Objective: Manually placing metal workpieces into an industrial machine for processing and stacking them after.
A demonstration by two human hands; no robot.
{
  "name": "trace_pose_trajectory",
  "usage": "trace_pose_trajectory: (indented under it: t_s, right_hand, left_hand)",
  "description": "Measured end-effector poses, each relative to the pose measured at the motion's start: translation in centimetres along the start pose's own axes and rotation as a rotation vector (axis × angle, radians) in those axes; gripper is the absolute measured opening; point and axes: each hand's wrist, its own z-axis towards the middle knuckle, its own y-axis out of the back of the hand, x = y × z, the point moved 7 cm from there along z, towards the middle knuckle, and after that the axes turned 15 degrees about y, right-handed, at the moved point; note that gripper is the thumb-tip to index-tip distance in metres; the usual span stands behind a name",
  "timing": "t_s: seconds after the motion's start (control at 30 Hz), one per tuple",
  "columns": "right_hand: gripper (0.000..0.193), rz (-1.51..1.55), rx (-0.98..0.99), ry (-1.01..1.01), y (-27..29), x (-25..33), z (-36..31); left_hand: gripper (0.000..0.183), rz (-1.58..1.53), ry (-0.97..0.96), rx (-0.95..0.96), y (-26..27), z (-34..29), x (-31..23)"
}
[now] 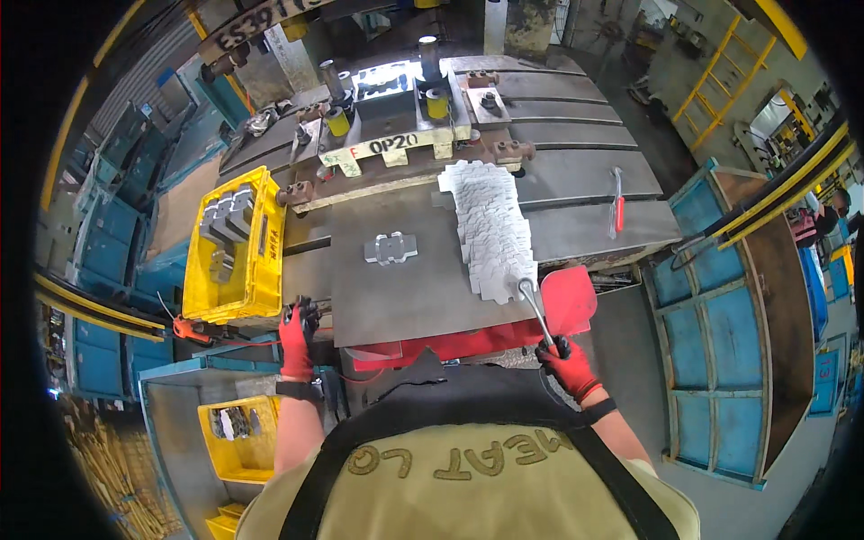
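My right hand (567,364), in a red and black glove, is closed round the handle of a metal rod (535,310) with a round end. That end touches the near edge of a long layered pile of flat, notched metal plates (490,225). My left hand (299,337), gloved alike, hovers by the near corner of a yellow crate (234,306); its fingers are loosely bent and apart, with nothing visible in them. Grey metal parts (229,214) stand in that crate. A single notched metal plate (391,248) lies alone on the grey table plate (387,306).
Beyond the table stands a press die (387,144) with posts and yellow cylinders. A red-handled tool (617,211) lies at the right. An orange tool (189,330) hangs beside the crate. Below left is another yellow crate (256,472); a blue metal bin (711,387) stands right.
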Motion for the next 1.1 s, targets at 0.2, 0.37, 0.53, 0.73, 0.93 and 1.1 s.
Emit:
trace_pose_trajectory:
  t_s: [0.2, 0.37, 0.53, 0.73, 0.93, 1.1]
  right_hand:
    - [0.012, 0.156, 0.052, 0.027, -0.6, 1.8, 0.1]
    - [0.011, 0.36, 0.052, 0.064, -1.2, 3.5, 2.9]
    - [0.013, 0.409, 0.014, -0.058, -1.8, 1.8, 5.8]
    - [0.011, 0.429, 0.034, -0.01, -2.6, 2.1, 6.9]
    - [0.007, 0.397, -0.001, 0.039, -2.4, 3.1, 6.1]
    - [0.009, 0.478, 0.0, -0.069, -3.1, 3.3, 5.5]
  left_hand:
    - [0.024, -0.061, -0.045, 0.125, -6.3, 0.1, -6.8]
    - [0.02, 0.069, -0.147, 0.23, -13.1, 2.6, -13.6]
    - [0.019, 0.307, -0.428, 0.31, -19.4, 9.1, -20.7]
    - [0.045, 0.811, -0.732, -0.167, -24.2, 15.6, -27.2]
    - [0.041, 1.156, -0.559, -0.271, -28.6, 17.3, -28.6]
    - [0.027, 1.437, -0.751, -0.292, -29.5, 19.7, -29.3]
